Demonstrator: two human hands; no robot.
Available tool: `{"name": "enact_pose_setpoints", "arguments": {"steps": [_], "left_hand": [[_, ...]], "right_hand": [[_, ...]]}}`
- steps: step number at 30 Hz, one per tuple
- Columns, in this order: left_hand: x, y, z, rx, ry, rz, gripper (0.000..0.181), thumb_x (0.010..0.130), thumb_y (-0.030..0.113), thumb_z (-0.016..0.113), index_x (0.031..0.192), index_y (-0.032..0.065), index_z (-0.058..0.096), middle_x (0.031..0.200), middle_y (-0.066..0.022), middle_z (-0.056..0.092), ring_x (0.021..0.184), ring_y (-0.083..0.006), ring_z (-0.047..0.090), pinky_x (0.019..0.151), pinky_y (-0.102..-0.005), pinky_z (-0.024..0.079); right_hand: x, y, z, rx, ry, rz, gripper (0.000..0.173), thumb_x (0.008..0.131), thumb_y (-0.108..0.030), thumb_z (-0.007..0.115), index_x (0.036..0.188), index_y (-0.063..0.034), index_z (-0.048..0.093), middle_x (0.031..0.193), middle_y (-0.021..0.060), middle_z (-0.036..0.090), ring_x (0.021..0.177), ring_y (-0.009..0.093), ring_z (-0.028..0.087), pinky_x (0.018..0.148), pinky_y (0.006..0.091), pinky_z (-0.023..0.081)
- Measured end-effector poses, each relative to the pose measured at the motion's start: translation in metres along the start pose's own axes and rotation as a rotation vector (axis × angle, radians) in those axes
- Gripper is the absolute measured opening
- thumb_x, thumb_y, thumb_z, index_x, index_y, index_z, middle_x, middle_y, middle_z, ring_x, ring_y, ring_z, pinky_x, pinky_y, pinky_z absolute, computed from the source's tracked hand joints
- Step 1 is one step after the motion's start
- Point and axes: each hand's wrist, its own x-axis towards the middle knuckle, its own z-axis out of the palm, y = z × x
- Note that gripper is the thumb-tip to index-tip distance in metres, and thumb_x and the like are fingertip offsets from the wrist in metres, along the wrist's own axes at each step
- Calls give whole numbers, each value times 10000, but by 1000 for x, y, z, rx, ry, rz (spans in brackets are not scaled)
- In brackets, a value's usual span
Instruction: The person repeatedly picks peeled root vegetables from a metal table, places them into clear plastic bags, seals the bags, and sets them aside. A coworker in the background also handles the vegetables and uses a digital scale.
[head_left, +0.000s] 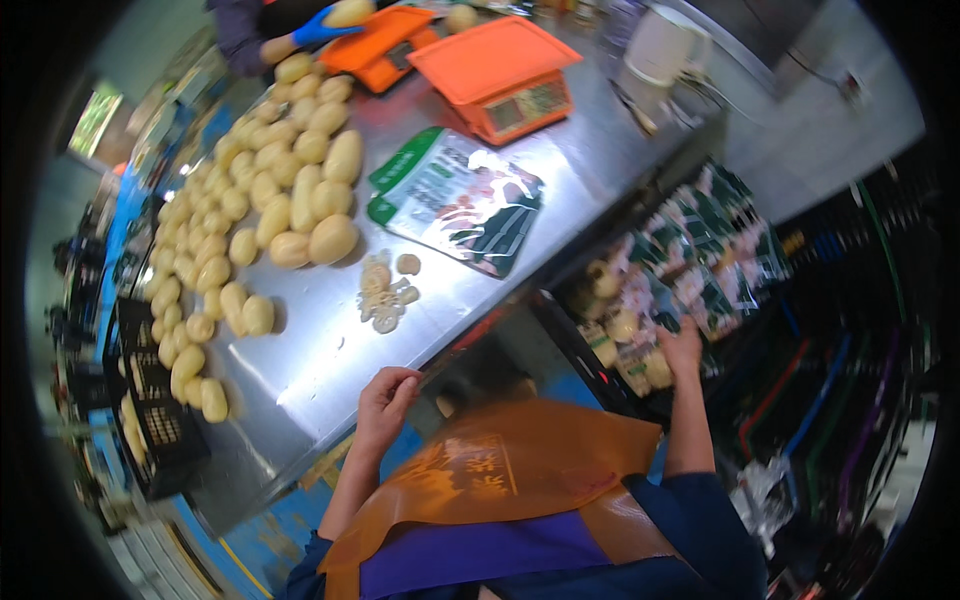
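Observation:
My left hand (388, 405) hangs at the near edge of the steel table (300, 367), fingers curled, with nothing seen in it. To the right, my right hand (681, 346) reaches over a black crate (559, 319) of packed clear bags (705, 277); its fingertips touch a bag, but whether they grip it is unclear. A stack of flat printed plastic bags (457, 199) lies on the table. Many peeled potatoes (285, 165) cover the left side of the table. Small peelings or cut pieces (382, 289) lie between the potatoes and my left hand.
Two orange scales (495, 75) (379, 49) stand at the table's far side, near a white jug (660, 49). Across the table, a person's blue-gloved hand (326, 28) holds a potato. A black crate (161, 420) adjoins the left end. Stacked dark crates (840, 300) stand at right.

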Motion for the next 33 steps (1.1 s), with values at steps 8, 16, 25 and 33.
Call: {"name": "enact_pose_setpoints", "arguments": {"steps": [8,16,25,33], "left_hand": [[-7,-4,-4,79,72,97,139,987,124,651,1072,28,704,914,-31,668,801,-104,611,746,-261,518],[-52,-22,-47,111,273,92,163,978,149,662,1078,31,715,943,-63,684,833,-140,637,763,-287,529],[-79,-103,-102,116,406,56,229,975,244,634,1091,65,717,1064,-143,703,979,-282,680,864,-376,545],[-62,-97,-168,-65,422,178,227,966,234,645,1068,34,679,1004,-132,686,883,-242,651,786,-363,532]], "right_hand": [[2,-242,38,234,-219,-839,465,799,-170,814,1185,1,619,1114,164,618,1020,356,600,891,408,507],[3,-324,189,-146,-248,-1020,374,774,-316,793,990,-46,651,1014,167,642,1007,384,610,862,482,497],[87,-281,215,193,-378,-1019,373,967,-292,607,928,59,726,760,102,666,721,208,587,732,380,486],[-39,-405,181,391,-31,-1277,204,992,-145,577,1016,37,668,918,94,645,831,225,561,786,359,471]]}}
